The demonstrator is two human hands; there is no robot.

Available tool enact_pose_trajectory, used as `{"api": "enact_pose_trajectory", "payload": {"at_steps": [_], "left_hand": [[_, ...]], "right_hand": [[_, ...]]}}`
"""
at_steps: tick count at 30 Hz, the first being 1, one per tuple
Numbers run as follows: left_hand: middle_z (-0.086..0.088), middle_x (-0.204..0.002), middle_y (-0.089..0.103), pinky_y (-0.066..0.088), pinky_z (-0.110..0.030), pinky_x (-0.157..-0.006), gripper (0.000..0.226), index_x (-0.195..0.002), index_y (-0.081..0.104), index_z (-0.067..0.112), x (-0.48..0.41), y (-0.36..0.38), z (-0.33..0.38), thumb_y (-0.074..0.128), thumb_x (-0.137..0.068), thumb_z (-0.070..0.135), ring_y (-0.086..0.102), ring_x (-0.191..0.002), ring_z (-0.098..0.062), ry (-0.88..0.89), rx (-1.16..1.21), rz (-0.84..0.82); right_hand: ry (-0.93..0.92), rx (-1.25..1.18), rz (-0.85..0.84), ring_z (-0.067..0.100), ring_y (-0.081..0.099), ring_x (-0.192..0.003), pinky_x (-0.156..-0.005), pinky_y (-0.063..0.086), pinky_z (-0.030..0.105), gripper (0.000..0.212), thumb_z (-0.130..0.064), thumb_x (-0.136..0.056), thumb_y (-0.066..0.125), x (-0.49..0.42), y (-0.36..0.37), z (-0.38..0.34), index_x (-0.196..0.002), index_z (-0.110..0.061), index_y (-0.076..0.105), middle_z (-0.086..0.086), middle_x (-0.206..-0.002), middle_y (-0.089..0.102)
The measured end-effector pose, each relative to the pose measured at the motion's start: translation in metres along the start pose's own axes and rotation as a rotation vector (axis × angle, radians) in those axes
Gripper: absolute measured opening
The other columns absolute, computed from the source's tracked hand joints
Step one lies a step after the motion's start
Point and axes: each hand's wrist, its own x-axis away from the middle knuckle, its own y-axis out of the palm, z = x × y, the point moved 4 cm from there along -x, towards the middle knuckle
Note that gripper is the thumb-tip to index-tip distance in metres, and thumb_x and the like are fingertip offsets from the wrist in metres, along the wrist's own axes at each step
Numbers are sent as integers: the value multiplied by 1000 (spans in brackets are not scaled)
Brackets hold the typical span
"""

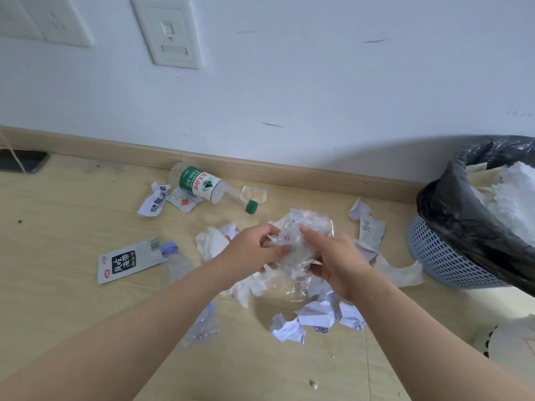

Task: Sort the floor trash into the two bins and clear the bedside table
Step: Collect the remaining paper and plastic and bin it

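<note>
Both hands, the left hand [254, 247] and right hand [333, 261], clutched a crumpled clear plastic wrapper [304, 241] above littered paper scraps [315, 314] on the floor [72, 215], near the blue bin [445, 264].

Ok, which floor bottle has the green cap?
The labelled bottle lying by the skirting board, its label green and white. The clear bottle beside the pouch has a purple cap.

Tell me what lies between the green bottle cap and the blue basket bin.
Head view: clear plastic wrap gripped by the left hand and right hand, then crumpled paper scraps on the floor.
</note>
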Motion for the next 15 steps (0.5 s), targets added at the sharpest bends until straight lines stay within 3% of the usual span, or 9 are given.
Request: {"api": "enact_pose_trajectory", "payload": {"at_steps": [2,4,7,9,10,13,15], "left_hand": [[4,-85,63,46,-15,-57,29,-112,57,19,2,-26,-11,65,-86,27,59,-66,-3,-31,-27,-71],[5,-83,64,46,-16,-61,14,-102,61,21,4,-57,-24,61,-89,25,60,-71,-5,-58,82,19],[1,-79,64,43,-24,-63,12,-84,62,22,-1,-112,-58,53,-93,20,60,-76,-18,-103,172,482],[-2,-88,64,41,-27,-68,16,-84,61,21,-7,-144,-82,49,-92,15,60,-85,-23,-172,13,715],[-4,-99,64,41,-28,-73,18,-93,63,21,-11,-158,-93,46,-92,13,58,-92,-24,-219,-130,754],[-8,-135,47,41,-34,-91,40,-127,53,19,-40,-179,-112,46,-89,11,47,-119,-28,-229,-600,563],[-6,-144,36,39,-37,-97,47,-136,43,21,-61,-179,-112,48,-89,17,38,-128,-28,-199,-768,418]], "right_hand": [[16,19,33,16,62,-60,-52,47,25,13,-21,-90,61,-8,16,6,-97,-9,63,6,-76,66],[35,22,64,16,62,-65,-53,47,25,9,-22,-90,61,-17,31,16,-96,-16,63,3,-80,67],[42,61,63,19,62,-73,-59,48,26,3,-23,-90,60,-28,46,30,-92,-22,62,3,-87,67],[50,74,67,21,63,-77,-65,49,30,6,-21,-90,60,-33,52,37,-96,-22,62,6,-92,68],[54,76,70,22,64,-79,-68,50,32,7,-21,-90,60,-37,56,39,-97,-21,62,7,-94,68],[74,62,82,23,65,-82,-77,51,37,8,-19,-90,60,-44,63,43,-98,-20,63,9,-98,70],[84,59,77,24,66,-82,-78,51,37,9,-19,-90,60,-49,69,46,-99,-19,63,9,-98,71]]}}
